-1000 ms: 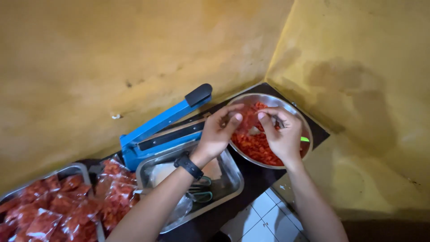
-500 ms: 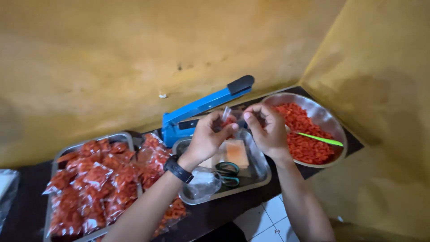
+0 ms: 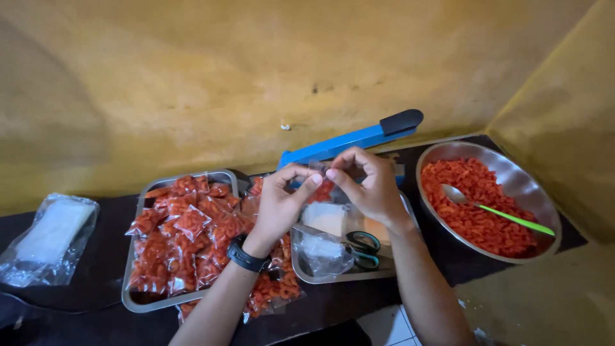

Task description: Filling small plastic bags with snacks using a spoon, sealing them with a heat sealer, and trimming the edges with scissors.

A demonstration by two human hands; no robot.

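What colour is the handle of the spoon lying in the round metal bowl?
Bright green, seen in the head view: the spoon handle rests on red snacks in the bowl.

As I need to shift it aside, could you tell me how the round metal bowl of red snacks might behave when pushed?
The metal bowl looks shallow and wide, so it probably slides rather than tips. The green-handled spoon lies loose inside and may shift. The red snacks likely weigh little.

mottled yellow walls (image 3: pixel 192 83) meet in a corner above a dark table (image 3: pixel 96 301).

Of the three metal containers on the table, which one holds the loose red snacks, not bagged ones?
The round metal bowl at far right, with the green-handled spoon in it. The left tray holds sealed bags; the middle tray holds scissors.
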